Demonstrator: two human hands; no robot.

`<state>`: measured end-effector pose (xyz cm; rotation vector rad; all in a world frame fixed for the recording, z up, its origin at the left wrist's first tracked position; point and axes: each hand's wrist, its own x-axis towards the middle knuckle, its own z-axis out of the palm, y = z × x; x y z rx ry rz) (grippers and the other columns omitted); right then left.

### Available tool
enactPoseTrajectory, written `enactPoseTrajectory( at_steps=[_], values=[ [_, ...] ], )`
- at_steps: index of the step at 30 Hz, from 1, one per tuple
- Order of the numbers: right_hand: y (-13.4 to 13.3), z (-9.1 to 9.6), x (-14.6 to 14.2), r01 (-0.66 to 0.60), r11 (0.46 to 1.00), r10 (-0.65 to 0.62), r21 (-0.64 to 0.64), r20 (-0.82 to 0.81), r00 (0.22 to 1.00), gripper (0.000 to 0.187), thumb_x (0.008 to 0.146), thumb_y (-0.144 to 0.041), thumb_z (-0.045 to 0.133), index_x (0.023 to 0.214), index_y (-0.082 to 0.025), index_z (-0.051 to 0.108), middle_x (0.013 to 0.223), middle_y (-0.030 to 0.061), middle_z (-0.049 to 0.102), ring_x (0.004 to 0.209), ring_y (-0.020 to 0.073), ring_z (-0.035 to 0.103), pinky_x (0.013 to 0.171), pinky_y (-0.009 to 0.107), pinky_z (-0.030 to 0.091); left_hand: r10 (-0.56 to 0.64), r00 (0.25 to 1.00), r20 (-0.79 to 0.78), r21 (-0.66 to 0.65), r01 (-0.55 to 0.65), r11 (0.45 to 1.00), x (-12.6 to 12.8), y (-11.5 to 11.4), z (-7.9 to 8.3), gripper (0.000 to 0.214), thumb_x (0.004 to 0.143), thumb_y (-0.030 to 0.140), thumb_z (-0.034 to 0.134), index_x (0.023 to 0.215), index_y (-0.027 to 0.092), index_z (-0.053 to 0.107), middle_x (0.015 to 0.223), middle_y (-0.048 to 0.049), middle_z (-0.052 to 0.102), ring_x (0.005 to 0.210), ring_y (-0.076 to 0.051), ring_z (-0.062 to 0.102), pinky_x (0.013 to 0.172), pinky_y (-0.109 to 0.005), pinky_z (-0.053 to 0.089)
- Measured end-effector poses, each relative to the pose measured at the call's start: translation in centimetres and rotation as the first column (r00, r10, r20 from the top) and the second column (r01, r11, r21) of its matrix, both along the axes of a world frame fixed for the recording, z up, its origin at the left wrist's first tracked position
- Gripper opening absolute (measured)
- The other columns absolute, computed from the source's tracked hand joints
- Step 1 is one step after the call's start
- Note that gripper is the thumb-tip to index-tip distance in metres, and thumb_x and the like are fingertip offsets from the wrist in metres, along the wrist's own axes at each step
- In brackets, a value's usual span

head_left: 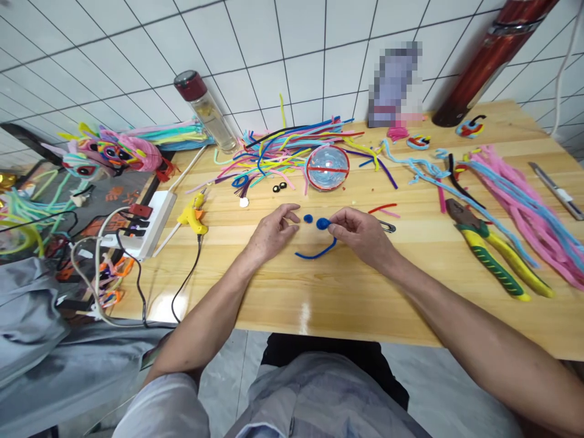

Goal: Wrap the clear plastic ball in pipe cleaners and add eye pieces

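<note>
Coil (323, 224) sits pinched in the narrow grip of the right hand (362, 236) over the counter (283, 298), a blue strand (314, 256) nearby; the left hand (274, 232), empty, curves open beside a disc (308, 218). Winding appears underway, calling next for a steady pinch.

White-tiled wall (303, 55) behind wooden table (274, 292)

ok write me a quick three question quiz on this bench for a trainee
1. Which hand has its fingertips at the larger blue disc?
2. True or false: the pliers lie farther to the right than the glue gun.
3. Fill in the blank: the glue gun's body is mostly ____.

Key: 1. The right hand. 2. True. 3. Yellow.
</note>
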<state>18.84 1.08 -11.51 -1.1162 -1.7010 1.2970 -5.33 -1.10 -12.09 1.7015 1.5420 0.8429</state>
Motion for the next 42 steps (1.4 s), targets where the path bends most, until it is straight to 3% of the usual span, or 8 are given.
enactPoseTrajectory(
  at_steps=[6,8,11,15,19,27,33,42],
  values=[
    [0.3,-0.6,0.0,0.021,1.0,-0.021,0.02,0.013,1.0,0.019,0.081,-0.04,0.068,0.083,-0.021,0.069,0.071,0.0,0.068,0.06,0.0139,0.053,0.058,0.029,0.042,0.105,0.973,-0.205,0.095,-0.087,0.992,-0.6,0.1,0.5,0.029,0.086,0.02,0.063,0.113,0.018,0.071,0.094,-0.0036,0.073,0.072,-0.014,0.057,0.072,-0.028,0.045],
    [0.3,-0.6,0.0,0.033,0.999,-0.033,0.006,-0.007,0.999,0.02,0.08,-0.041,0.069,0.083,-0.021,0.068,0.073,0.0006,0.069,0.062,0.0145,0.055,0.06,0.029,0.043,0.118,0.983,-0.142,0.116,-0.102,0.988,-0.1,-0.2,0.9,0.017,0.089,0.027,0.063,0.099,0.019,0.074,0.086,-0.0028,0.07,0.072,-0.015,0.056,0.071,-0.028,0.044],
    [0.2,-0.5,-0.1,0.027,0.999,-0.028,-0.024,-0.042,0.999,0.022,0.08,-0.042,0.07,0.083,-0.021,0.067,0.074,0.0011,0.069,0.064,0.0154,0.056,0.059,0.03,0.044,0.075,0.992,0.099,0.024,-0.078,0.997,1.2,-0.9,1.1,0.023,0.091,0.041,0.068,0.094,0.019,0.075,0.077,-0.0006,0.064,0.067,-0.014,0.051,0.065,-0.028,0.041],
    [-0.3,-0.1,-0.4,-0.004,1.0,0.002,-0.021,-0.071,0.997,0.024,0.081,-0.045,0.072,0.083,-0.022,0.067,0.071,0.0006,0.067,0.063,0.0155,0.055,0.058,0.03,0.043,0.045,0.922,0.385,-0.128,0.005,0.992,3.1,-1.7,1.0,0.039,0.081,0.049,0.08,0.105,0.019,0.074,0.072,0.0024,0.059,0.062,-0.011,0.047,0.06,-0.025,0.037],
    [-0.7,-0.1,-0.7,-0.042,0.999,0.043,0.021,-0.063,0.997,0.024,0.081,-0.046,0.072,0.083,-0.023,0.068,0.075,0.0016,0.071,0.066,0.0168,0.058,0.062,0.031,0.046,0.075,0.855,0.514,-0.199,0.034,0.979,4.1,-2.0,1.0,0.044,0.071,0.053,0.087,0.091,0.017,0.072,0.077,0.0003,0.067,0.066,-0.011,0.055,0.064,-0.025,0.044],
    [-0.8,-0.3,-0.7,-0.042,0.997,0.044,0.059,-0.03,0.999,0.021,0.081,-0.043,0.071,0.081,-0.023,0.066,0.07,-0.0003,0.066,0.061,0.0149,0.053,0.06,0.031,0.042,0.099,0.818,0.566,-0.199,0.02,0.98,4.5,-2.2,1.7,0.036,0.07,0.046,0.088,0.085,0.017,0.07,0.076,0.0001,0.069,0.068,-0.012,0.06,0.064,-0.025,0.048],
    [-0.9,0.1,-0.8,-0.029,0.997,0.028,0.065,0.022,0.999,0.016,0.079,-0.038,0.067,0.077,-0.023,0.063,0.063,-0.0032,0.057,0.057,0.0131,0.045,0.057,0.029,0.037,0.122,0.84,0.529,-0.157,-0.045,0.987,4.3,-2.1,1.7,0.029,0.071,0.042,0.081,0.079,0.019,0.065,0.066,0.0031,0.057,0.062,-0.01,0.051,0.06,-0.025,0.041],
    [0.0,3.0,1.4,-0.131,0.99,0.121,0.047,0.171,0.978,0.017,0.078,-0.039,0.066,0.075,-0.022,0.062,0.06,-0.0054,0.048,0.056,0.0116,0.04,0.055,0.027,0.031,0.074,0.829,0.554,-0.146,0.009,0.989,3.5,-1.7,1.9,0.026,0.069,0.039,0.074,0.075,0.017,0.061,0.061,0.0048,0.054,0.055,-0.008,0.043,0.055,-0.023,0.035]
  ],
)
